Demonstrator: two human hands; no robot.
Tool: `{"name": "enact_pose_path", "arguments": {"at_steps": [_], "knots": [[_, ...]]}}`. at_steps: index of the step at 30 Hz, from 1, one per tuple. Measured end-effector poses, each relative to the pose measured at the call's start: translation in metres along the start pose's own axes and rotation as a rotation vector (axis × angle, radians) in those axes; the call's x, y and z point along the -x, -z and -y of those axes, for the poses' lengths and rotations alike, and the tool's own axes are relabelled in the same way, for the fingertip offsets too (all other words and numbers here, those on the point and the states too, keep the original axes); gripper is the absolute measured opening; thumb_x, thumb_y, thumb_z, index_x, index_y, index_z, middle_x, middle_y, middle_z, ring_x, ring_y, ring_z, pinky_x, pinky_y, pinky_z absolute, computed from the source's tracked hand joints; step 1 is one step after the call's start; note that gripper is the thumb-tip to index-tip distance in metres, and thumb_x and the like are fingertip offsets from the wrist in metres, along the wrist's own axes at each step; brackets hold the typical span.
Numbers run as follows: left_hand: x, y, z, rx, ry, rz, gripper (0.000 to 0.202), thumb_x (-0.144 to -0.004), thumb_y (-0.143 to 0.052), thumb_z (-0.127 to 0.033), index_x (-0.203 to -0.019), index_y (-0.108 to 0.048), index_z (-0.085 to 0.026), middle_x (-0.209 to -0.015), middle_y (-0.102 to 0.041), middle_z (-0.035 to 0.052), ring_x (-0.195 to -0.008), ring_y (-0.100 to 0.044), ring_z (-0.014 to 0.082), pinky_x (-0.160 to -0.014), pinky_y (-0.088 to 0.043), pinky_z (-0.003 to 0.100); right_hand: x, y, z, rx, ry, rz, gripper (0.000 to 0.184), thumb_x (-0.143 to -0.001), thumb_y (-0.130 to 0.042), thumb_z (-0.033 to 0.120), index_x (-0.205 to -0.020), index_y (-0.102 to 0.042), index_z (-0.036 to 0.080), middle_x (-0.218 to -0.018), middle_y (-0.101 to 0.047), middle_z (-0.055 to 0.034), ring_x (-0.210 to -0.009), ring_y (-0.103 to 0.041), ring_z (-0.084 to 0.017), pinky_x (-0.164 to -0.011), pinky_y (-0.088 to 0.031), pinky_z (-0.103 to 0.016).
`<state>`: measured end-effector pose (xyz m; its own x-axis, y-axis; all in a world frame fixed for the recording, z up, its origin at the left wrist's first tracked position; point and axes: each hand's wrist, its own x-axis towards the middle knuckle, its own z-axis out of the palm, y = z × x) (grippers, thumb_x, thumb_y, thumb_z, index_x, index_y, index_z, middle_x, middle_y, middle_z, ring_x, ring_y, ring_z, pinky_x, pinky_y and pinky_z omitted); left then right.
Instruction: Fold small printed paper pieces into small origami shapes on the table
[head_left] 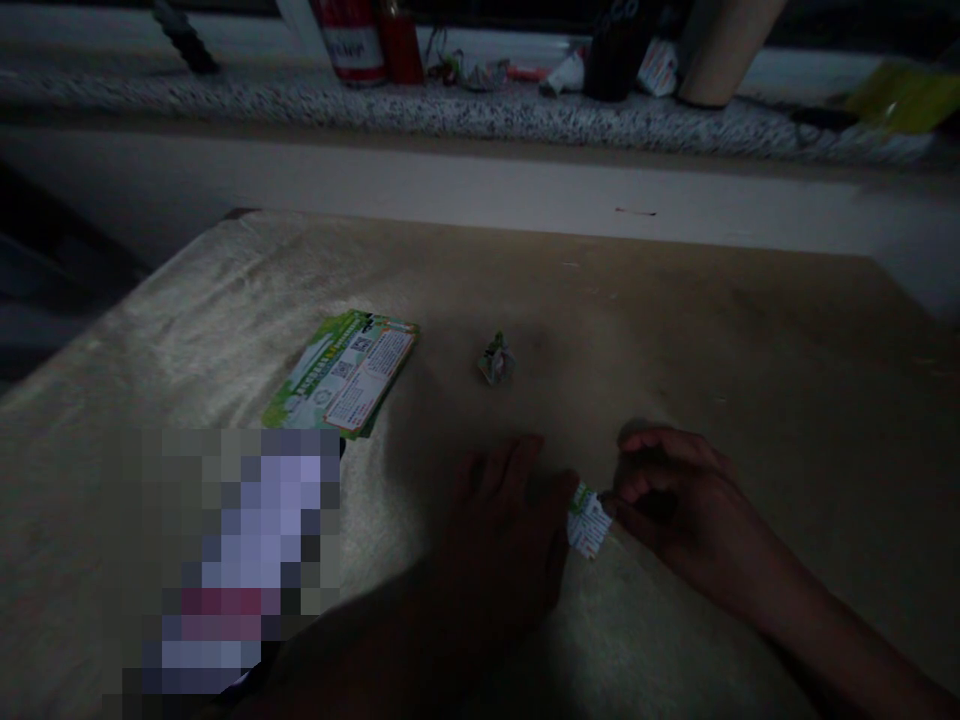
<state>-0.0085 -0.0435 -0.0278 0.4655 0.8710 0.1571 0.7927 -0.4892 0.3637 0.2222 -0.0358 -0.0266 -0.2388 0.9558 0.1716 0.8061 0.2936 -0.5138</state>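
Note:
A small piece of printed green-and-white paper [590, 524] lies on the table between my hands. The thumb side of my left hand [514, 515] touches the paper's left edge, while its other fingers lie spread on the tabletop in deep shadow. At the paper's right corner, my right hand [686, 490] pinches it between thumb and fingertips, the remaining fingers curled above. Farther back is a little folded or crumpled bit of similar paper [497, 360]. To the left rests a stack of green-and-white printed leaflets [345, 372], untouched by either hand.
A bright, pixelated device-like shape [259, 550] lies at the left, beside my left forearm. The pale table [675, 330] meets a white wall. Above, a speckled stone sill [465, 110] carries a red bottle [351, 45], a dark cup [616, 50], a cardboard tube [727, 55] and yellow wrapping [911, 95].

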Motion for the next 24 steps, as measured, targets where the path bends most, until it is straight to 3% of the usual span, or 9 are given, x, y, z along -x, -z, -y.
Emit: {"name": "enact_pose_path", "arguments": {"at_steps": [9, 14, 17, 22, 24], "knots": [[-0.001, 0.004, 0.000, 0.044, 0.010, 0.039, 0.039, -0.096, -0.059, -0.029, -0.134, -0.067, -0.030, -0.148, -0.050, 0.0178, -0.131, -0.052, 0.0378, -0.106, -0.040, 0.063, -0.001, 0.007, -0.013, -0.071, -0.011, 0.020, 0.011, -0.088, -0.071, 0.028, -0.076, -0.073, 0.027, -0.113, -0.067, -0.0074, -0.110, -0.065, -0.031, -0.091, -0.053, -0.052], [-0.005, 0.007, 0.000, 0.101, 0.039, 0.061, 0.038, -0.095, -0.059, -0.027, -0.131, -0.069, -0.030, -0.147, -0.052, 0.0163, -0.131, -0.053, 0.0365, -0.106, -0.040, 0.062, -0.004, 0.004, 0.004, -0.128, 0.111, 0.011, 0.005, -0.092, -0.069, 0.025, -0.090, -0.073, 0.028, -0.108, -0.067, -0.0053, -0.107, -0.063, -0.027, -0.092, -0.050, -0.048], [-0.005, 0.006, 0.001, 0.132, 0.046, 0.066, 0.038, -0.096, -0.057, -0.026, -0.132, -0.068, -0.029, -0.150, -0.052, 0.0148, -0.135, -0.051, 0.0359, -0.109, -0.038, 0.063, -0.007, -0.004, 0.016, -0.119, 0.175, 0.012, 0.005, -0.091, -0.072, 0.021, -0.089, -0.071, 0.026, -0.104, -0.067, -0.0047, -0.105, -0.062, -0.027, -0.094, -0.047, -0.048], [-0.005, 0.003, 0.004, 0.166, 0.057, 0.055, 0.035, -0.096, -0.057, -0.027, -0.130, -0.068, -0.032, -0.152, -0.052, 0.0106, -0.136, -0.051, 0.0336, -0.110, -0.037, 0.061, -0.007, -0.014, 0.018, -0.112, 0.168, 0.016, 0.010, -0.088, -0.076, 0.022, -0.095, -0.072, 0.027, -0.111, -0.066, -0.0051, -0.112, -0.060, -0.029, -0.096, -0.046, -0.048], [-0.006, 0.003, 0.004, 0.179, 0.066, 0.042, 0.037, -0.095, -0.058, -0.027, -0.131, -0.065, -0.028, -0.149, -0.055, 0.0119, -0.134, -0.052, 0.0331, -0.110, -0.037, 0.060, -0.007, -0.015, 0.017, -0.106, 0.155, 0.012, 0.014, -0.087, -0.077, 0.022, -0.099, -0.072, 0.028, -0.113, -0.065, -0.0053, -0.113, -0.060, -0.029, -0.096, -0.046, -0.048]]}}
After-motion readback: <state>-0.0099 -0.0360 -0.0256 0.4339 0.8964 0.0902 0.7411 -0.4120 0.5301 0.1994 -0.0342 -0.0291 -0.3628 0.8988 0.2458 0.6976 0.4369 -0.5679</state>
